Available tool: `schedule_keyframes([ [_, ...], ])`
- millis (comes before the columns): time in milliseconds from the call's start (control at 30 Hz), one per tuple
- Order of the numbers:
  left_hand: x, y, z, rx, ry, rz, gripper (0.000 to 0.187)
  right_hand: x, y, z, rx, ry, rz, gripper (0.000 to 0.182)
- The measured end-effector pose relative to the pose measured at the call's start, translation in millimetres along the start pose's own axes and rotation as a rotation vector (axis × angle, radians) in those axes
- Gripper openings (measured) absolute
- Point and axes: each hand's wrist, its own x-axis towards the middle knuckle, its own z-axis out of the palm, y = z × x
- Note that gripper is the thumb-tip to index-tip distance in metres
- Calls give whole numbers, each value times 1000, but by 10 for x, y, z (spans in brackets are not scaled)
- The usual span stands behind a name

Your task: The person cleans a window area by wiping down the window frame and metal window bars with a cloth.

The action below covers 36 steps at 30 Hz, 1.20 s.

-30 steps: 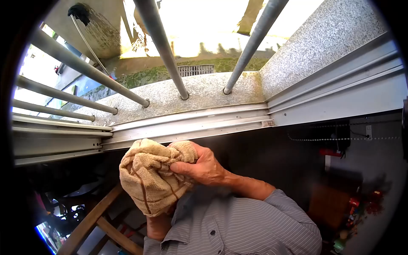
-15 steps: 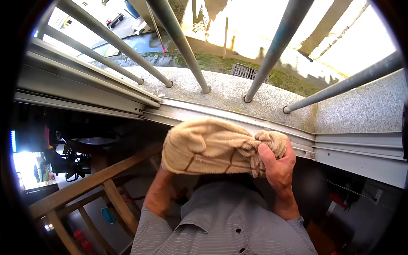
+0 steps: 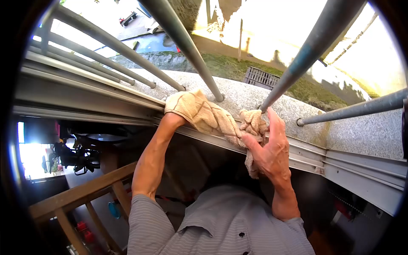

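Note:
A beige towel [image 3: 212,121] with brown stripes stretches between my hands over the window track, its middle twisted like a rope. It covers my left hand [image 3: 174,120] down to the wrist, so those fingers are hidden; this end rests near the left end of the sill by the sliding frame. My right hand [image 3: 272,146] grips the bunched end between thumb and fingers, close to the foot of a bar. A loose tail of cloth hangs below that thumb.
Round metal bars [image 3: 187,46] rise from the speckled stone sill [image 3: 233,94]. The sliding window frame [image 3: 80,87] lies at left, above a wooden railing [image 3: 85,187]. Outside, a grey plastic crate [image 3: 261,77] sits on mossy ground.
Both hands have moved forward toward the bars with the towel. The cloth between them has gone from loosely bunched to twisted, and my left forearm reaches further out.

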Motion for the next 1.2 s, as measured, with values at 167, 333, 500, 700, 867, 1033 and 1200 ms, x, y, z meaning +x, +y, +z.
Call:
schedule_keyframes([
  [167, -293, 53, -138, -114, 167, 332, 40, -82, 127, -34, 35, -193, -158, 87],
  [333, 16, 340, -197, 100, 131, 141, 23, -92, 138, 43, -31, -153, -202, 84],
  [500, 209, 332, -18, 32, 0, 27, 33, -111, 157, 19, 15, -141, -190, 79],
  [700, 386, 131, 250, -119, -131, 0, 34, -122, 233, 27, 52, -98, -246, 75],
  [867, 328, 456, 172, -191, -158, 48, 28, -123, 199, 39, 14, -117, -219, 74],
  [1033, 512, 122, 292, -140, -207, 71, 34, -89, 192, 49, 9, -146, -237, 73],
  [1200, 365, -27, -166, 303, -185, 119, 31, -146, 262, 95, -16, -94, -279, 70],
])
